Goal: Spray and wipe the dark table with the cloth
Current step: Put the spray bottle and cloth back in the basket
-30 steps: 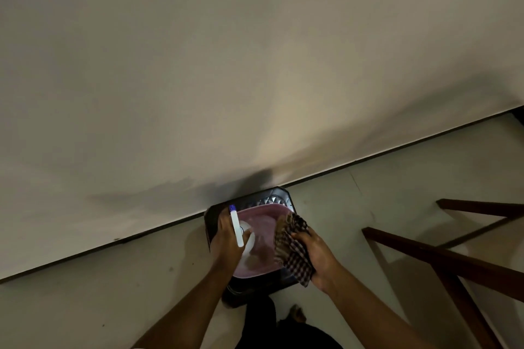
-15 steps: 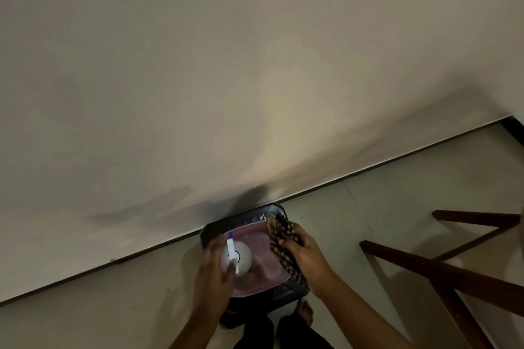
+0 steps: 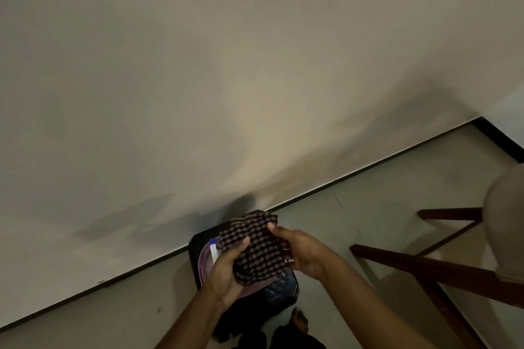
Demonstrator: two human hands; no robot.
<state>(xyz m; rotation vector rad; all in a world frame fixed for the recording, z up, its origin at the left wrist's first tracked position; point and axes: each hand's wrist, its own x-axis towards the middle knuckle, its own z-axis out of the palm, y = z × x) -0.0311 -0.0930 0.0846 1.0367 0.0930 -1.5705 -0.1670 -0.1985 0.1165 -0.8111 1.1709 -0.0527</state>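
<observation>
Spray bottle (image 3: 213, 250) mostly hidden behind cloth (image 3: 255, 249) and left hand (image 3: 226, 272), only white neck and blue tip seen; pink basin (image 3: 202, 263) largely covered by cloth; dark stool (image 3: 280, 292) under it barely made out; wooden frame (image 3: 425, 266) cut by right edge; pale blurred shape (image 3: 507, 224) at right edge unidentified; forearms cropped at bottom edge.

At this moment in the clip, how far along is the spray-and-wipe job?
Early. Both the left hand and right hand hold the checked cloth above the pink basin, where the spray bottle lies. No wiping shows, and whether anything was sprayed cannot be told. Left: spray and wipe the dark table.
</observation>
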